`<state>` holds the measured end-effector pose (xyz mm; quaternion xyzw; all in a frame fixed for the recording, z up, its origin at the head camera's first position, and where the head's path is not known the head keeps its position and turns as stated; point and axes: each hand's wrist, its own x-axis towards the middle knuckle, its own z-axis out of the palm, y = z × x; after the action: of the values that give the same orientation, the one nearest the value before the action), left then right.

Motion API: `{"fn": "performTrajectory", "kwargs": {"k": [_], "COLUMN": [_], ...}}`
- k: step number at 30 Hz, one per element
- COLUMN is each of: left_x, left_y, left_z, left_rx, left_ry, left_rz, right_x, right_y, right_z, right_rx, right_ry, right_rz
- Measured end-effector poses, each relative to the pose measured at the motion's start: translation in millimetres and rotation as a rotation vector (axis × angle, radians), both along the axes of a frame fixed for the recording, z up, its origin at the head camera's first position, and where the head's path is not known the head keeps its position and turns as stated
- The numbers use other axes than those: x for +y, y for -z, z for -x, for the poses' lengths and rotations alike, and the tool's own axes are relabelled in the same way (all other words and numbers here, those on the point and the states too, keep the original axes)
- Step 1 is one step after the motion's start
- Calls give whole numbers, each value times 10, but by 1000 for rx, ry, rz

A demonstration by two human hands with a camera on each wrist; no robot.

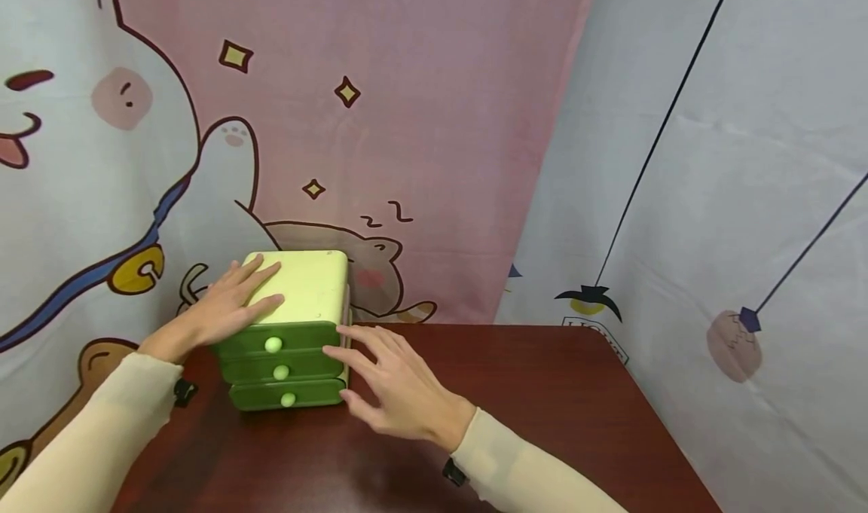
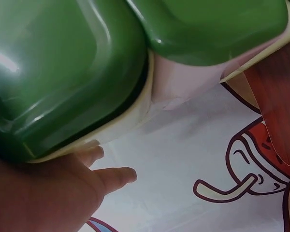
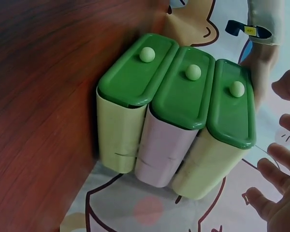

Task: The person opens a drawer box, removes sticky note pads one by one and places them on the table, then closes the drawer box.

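Observation:
A small three-tier drawer box [image 1: 305,287] with a cream top stands against the back cloth. Its green drawer fronts [image 3: 181,89] each carry a round pale green knob [image 1: 281,373]; the sides are cream, with a pinkish middle tier. My left hand [image 1: 227,306] rests on the top's left edge, fingers extended. In the left wrist view, part of the left hand [image 2: 53,193] shows beside the box's edge. Off the box's right side is my right hand [image 1: 407,385], fingers spread and slightly bent. In the right wrist view, a gap separates its fingers from the box.
The box stands at the left of a dark reddish-brown wooden table [image 1: 542,400]. Behind it hangs a pink and white cloth [image 1: 441,121] with cartoon cats. Pale cloth [image 1: 678,159] with hanging-lamp drawings covers the right side. Both sleeves have a dark wrist strap [image 3: 249,30].

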<state>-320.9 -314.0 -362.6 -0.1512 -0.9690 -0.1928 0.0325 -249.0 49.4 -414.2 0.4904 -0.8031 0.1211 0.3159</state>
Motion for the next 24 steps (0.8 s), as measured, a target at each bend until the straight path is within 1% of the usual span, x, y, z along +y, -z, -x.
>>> {"fn": "performTrajectory", "kwargs": {"k": [7,14,18,21,24], "left_x": [19,36,46,58,73], "left_y": [-10,23,41,30,6], "left_z": [-20,-26,-32,-43,-60], "left_rx": [-4,-1,1,1,0], "left_ry": [-6,-26,-34,-35,-41], "left_rz": [2,7,12,6,6], "right_x": [-91,-208,-266,-307,-351], "right_y": [5,7,-4,-23,-34], "right_z": [9,20,27,37,58], "right_rx": [1,-27,-36,-42,-24], "right_ry": [-3,-24,-23,-17,-13], "right_rz": [-25,-31,-41,-53,-66]}}
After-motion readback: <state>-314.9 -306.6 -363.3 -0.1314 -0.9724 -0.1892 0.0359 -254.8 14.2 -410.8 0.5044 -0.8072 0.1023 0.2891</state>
